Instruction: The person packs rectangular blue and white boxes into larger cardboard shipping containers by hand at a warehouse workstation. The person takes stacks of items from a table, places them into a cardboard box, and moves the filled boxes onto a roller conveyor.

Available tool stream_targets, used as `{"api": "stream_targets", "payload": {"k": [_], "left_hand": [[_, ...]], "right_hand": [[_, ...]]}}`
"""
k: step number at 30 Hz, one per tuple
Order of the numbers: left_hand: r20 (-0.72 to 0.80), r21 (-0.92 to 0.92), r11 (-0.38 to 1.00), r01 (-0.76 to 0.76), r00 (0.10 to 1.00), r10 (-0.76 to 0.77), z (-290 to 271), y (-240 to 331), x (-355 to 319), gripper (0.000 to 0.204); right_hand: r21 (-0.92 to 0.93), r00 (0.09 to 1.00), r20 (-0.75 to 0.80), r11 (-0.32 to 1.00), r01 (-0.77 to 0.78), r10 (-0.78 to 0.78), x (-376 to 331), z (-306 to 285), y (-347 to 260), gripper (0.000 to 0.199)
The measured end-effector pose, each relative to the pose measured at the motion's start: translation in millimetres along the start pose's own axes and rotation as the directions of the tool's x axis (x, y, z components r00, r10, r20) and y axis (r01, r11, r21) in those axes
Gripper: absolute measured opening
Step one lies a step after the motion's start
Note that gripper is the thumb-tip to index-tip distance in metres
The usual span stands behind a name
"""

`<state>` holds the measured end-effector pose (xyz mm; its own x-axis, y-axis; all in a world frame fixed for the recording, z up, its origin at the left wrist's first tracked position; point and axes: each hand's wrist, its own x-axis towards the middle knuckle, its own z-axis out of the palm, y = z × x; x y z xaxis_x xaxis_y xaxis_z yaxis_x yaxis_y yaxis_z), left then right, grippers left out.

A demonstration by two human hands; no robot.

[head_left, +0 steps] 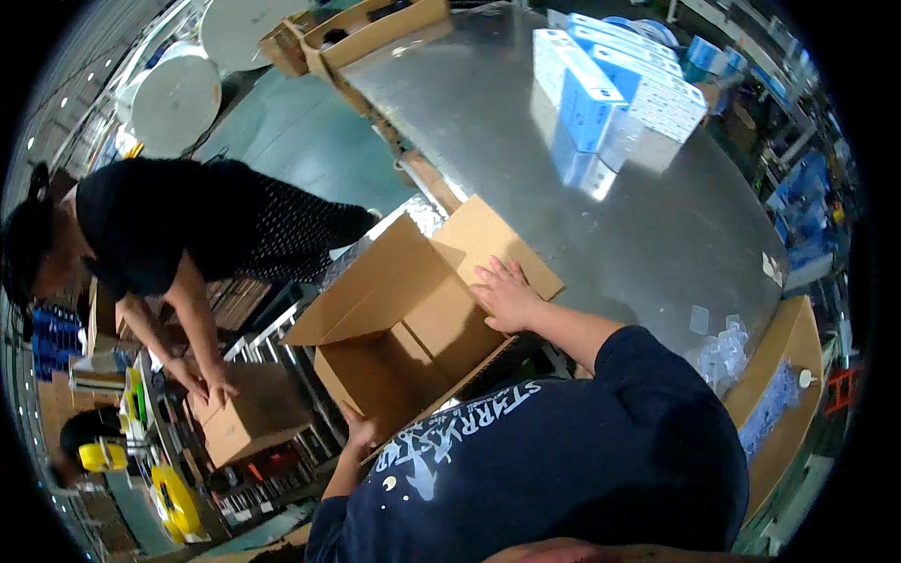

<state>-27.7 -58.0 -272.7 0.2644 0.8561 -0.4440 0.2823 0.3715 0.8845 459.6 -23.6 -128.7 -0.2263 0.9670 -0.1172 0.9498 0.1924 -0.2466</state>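
An open cardboard box (404, 347) stands in front of me with its flaps raised or folded outward, and its inside shows bare brown walls. My right hand (510, 296) lies on its right side by the fold of a flap, fingers spread. At the near left corner, my left hand (360, 433) grips the box's edge, thumb showing and the other fingers partly hidden. Beyond the right flap spreads a grey metal table (497, 113), on which blue and white cartons (587, 89) stand in a group.
To the left, a co-worker (169, 225) bends with both hands on a closed cardboard box (249, 413) on a roller conveyor (324, 432). Clear plastic pieces (725, 357) lie at the table's right, beside a carton (793, 422) of translucent pieces. Yellow tape dispensers (174, 502) sit lower left.
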Motion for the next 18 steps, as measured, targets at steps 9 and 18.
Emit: {"api": "stream_targets", "payload": {"k": [9,18], "left_hand": [[0.270,0.196,0.889,0.414,0.849,-0.455,-31.9,41.9,-35.6,0.064],[0.340,0.720,0.624,0.304,0.629,-0.699,23.0,98.9,52.6,0.043]], "right_hand": [[0.461,0.880,0.394,0.886,0.060,-0.265,-18.3,35.6,2.5,0.068],[0.265,0.895,-0.421,0.964,-0.033,0.147,13.9,-161.7,178.0,0.049]]}}
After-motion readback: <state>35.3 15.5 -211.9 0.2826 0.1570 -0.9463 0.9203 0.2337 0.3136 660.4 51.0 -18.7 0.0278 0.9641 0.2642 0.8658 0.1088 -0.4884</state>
